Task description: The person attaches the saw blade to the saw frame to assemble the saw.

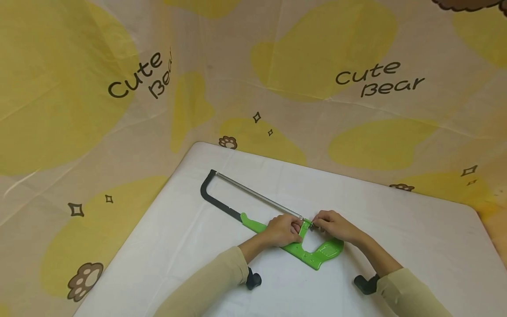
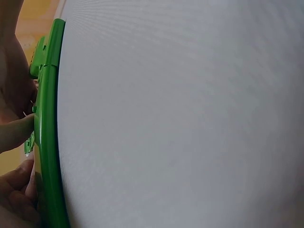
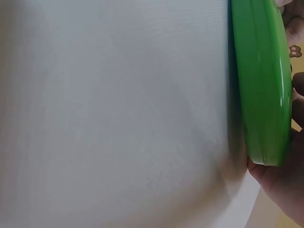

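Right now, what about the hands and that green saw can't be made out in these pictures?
- Head view: the small part at the blade's handle end is too small to identify, and the right hand covers it.
- Head view: the left hand hides part of the green handle.
- Left wrist view: the fingers are cut off by the edge.
- Right wrist view: only blurred handle edge and table show.

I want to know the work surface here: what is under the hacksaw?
The hacksaw lies flat on a white table. The left hand and right hand grip its green handle, hiding the blade's near end.
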### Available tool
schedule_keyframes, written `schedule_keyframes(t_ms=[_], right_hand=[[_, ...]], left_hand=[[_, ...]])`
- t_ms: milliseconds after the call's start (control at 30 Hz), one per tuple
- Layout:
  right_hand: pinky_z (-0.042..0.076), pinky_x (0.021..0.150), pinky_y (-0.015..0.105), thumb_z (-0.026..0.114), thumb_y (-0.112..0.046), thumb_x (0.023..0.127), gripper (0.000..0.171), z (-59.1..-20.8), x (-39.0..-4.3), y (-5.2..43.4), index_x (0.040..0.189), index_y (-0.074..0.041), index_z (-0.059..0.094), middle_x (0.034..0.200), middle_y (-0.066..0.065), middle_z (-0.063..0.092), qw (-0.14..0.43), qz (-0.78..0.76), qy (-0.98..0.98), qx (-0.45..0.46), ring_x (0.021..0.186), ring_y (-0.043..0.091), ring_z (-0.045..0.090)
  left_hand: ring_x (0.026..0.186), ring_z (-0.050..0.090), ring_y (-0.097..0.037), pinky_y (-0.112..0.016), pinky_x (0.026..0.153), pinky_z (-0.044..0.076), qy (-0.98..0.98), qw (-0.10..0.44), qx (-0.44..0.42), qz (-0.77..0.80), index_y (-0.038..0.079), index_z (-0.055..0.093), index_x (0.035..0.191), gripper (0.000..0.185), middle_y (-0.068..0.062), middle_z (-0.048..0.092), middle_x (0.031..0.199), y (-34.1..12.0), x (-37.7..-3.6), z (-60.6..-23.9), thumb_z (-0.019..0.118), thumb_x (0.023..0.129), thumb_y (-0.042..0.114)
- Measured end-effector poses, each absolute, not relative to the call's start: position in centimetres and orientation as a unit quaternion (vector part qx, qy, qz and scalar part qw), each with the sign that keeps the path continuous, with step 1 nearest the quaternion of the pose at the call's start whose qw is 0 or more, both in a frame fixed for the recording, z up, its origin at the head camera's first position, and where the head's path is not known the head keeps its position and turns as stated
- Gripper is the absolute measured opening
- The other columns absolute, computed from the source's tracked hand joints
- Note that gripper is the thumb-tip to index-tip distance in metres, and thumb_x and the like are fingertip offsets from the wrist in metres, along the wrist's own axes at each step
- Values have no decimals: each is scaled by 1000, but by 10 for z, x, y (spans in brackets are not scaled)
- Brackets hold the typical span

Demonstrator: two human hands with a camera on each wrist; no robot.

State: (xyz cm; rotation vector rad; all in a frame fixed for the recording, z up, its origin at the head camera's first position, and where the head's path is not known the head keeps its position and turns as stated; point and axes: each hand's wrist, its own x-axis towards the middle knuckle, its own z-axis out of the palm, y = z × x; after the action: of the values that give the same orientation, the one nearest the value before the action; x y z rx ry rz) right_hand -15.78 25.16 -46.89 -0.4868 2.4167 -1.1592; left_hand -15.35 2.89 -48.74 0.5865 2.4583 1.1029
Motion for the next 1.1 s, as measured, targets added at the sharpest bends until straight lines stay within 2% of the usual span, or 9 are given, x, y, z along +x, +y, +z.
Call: schedule_keyframes(t_ms=[300,600,767,1000,1100], right_hand=[[43,65,26,51,-10,100,19,-470,-157,250,92,-1,66,85,5,56,202,-413,872,-168,77,18,50],[44,65,25,55,-10,99,9,-469,-153,248,103,-2,59,87,5,57,174,-412,876,-179,77,16,50],[44,66,25,56,-8,99,5,-468,-153,248,100,-3,57,87,6,56,169,-413,874,-193,79,17,51],[45,65,26,59,-9,99,7,-469,-156,252,98,-3,60,85,6,58,176,-418,869,-200,77,19,53],[44,65,25,64,-12,96,9,-470,-157,252,98,-4,62,84,4,57,179,-428,863,-200,77,17,52]], left_hand=[[74,52,0,-23,79,42,872,192,209,399,12,69,106,33,12,60,82,29,-153,-487,84,78,17],[74,53,1,-22,78,43,875,189,210,394,12,70,106,33,13,60,82,29,-154,-489,85,77,18],[74,53,1,-22,78,43,874,190,211,396,12,70,107,33,14,60,82,29,-155,-490,84,78,18],[73,53,2,-21,78,43,871,192,208,401,13,69,105,32,14,60,82,29,-155,-490,84,78,18],[73,53,1,-22,78,43,870,193,209,403,11,69,105,32,13,60,81,29,-155,-489,84,78,17]])
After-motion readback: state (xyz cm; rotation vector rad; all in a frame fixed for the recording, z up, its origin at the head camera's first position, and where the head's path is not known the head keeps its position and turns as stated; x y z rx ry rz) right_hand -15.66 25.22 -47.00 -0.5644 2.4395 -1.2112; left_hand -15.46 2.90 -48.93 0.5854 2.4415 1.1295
